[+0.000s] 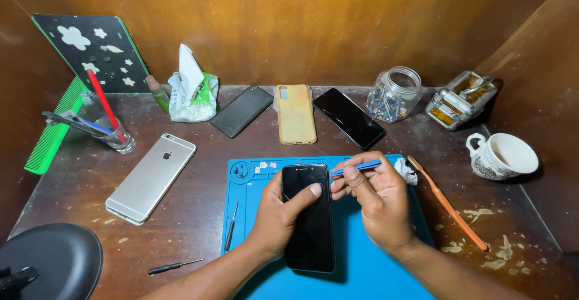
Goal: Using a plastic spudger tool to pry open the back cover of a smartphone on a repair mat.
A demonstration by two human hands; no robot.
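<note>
Nearest us, left corner: we are seeing a black rounded object (51, 261) lying at the desk's near edge, its kind unclear.
Blue mat: we are working over a blue repair mat (374, 264) lying on the brown wooden desk (72, 185).
Black phone: we are keeping a black smartphone (308, 215) screen-up on the mat, lying lengthwise away from us.
Left hand: our left hand (278, 215) is gripping the phone's left edge, fingers curled beneath and the thumb pressing on the glass near the top.
Right hand: our right hand (377, 200) is pinching a blue pry tool (357, 167) between thumb and fingertips, just beside the phone's upper right corner; we cannot tell whether the tip is touching it.
Screwdrivers: one small screwdriver (231, 226) is lying on the mat's left edge, another (175, 267) on the desk nearby.
Right of mat: an orange-handled toothbrush (449, 206) is lying slantwise, with a patterned white cup (503, 155) beyond it.
Left of mat: a silver smartphone (151, 178) is resting face down.
Further back: a dark phone (241, 111), a yellow phone case (295, 113) and another black phone (348, 118) are lying in a row.
Far edge: a glass jar (395, 95), a tissue pack (192, 92) and a tumbler of tools (114, 134) are standing near the wall.
</note>
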